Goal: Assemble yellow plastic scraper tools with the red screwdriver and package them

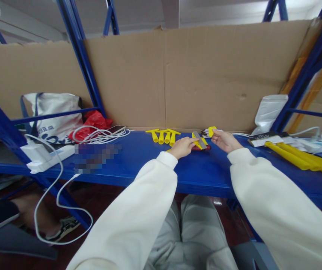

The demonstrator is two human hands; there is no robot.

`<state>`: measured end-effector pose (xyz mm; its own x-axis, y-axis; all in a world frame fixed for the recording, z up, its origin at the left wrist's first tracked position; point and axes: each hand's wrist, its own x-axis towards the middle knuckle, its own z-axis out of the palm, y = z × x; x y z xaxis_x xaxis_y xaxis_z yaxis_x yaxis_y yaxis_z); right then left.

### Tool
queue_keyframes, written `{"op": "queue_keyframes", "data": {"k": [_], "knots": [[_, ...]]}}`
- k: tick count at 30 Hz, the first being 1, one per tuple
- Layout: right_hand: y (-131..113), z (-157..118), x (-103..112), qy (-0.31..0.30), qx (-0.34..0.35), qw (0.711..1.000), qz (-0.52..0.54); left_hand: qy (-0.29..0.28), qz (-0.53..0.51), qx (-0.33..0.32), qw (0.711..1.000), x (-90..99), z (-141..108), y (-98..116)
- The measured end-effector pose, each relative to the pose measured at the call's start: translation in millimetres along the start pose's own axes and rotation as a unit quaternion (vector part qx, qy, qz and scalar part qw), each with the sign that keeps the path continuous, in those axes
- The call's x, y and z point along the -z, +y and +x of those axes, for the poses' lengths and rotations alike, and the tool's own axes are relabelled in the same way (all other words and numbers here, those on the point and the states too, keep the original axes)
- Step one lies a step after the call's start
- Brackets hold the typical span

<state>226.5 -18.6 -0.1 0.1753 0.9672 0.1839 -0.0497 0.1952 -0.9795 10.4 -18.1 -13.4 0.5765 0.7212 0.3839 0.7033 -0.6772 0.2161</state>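
My left hand [182, 147] is closed on a yellow scraper [199, 141] with a flat grey blade, held over the blue table near its middle. To its right, my right hand [225, 141] pinches a small yellow piece [212, 131] between its fingertips. Just beneath the scraper lies a dark red object [203, 148], partly hidden. A small pile of thin pale pieces [205, 132] sits behind, between my hands. Several yellow T-shaped handles [167, 137] stand side by side at the back of the table, left of my left hand.
On the blue table [138, 165], a power strip [51, 158] and coiled white cable [104, 137] are at left, near a red bag [93, 122] and cloth bag [58, 114]. Long yellow pieces [301, 157] lie right. Cardboard [200, 78] stands behind. A person's leg [38, 213] shows lower left.
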Motion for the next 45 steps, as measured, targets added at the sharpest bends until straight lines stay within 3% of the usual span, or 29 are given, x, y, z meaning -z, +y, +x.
{"op": "queue_keyframes", "data": {"k": [5, 14, 24, 36, 39, 45], "knots": [[-1.3, -9.3, -12.2, -0.014, -0.009, 0.999, -0.042, 0.011, -0.002, 0.015, 1.000, -2.9, 1.8, -1.5], [3.5, -17.2, -28.7, -0.013, 0.063, 0.976, -0.208, 0.004, -0.007, 0.040, 0.999, 2.6, -0.4, 5.1], [17.6, -2.7, -22.9, 0.003, 0.096, 0.959, -0.267, 0.008, -0.005, 0.020, 1.000, 1.2, -1.1, 6.6], [25.4, 14.4, -15.1, 0.104, 0.141, 0.938, -0.300, 0.042, -0.049, -0.012, 0.998, -0.6, 4.6, 1.1], [21.7, 16.3, -2.9, 0.113, 0.144, 0.903, -0.388, 0.041, -0.043, -0.005, 0.998, 1.7, 3.5, 2.8], [10.4, 3.8, 21.0, 0.107, 0.057, 0.774, -0.622, 0.031, -0.026, 0.014, 0.999, 3.6, 0.5, 5.3]]}}
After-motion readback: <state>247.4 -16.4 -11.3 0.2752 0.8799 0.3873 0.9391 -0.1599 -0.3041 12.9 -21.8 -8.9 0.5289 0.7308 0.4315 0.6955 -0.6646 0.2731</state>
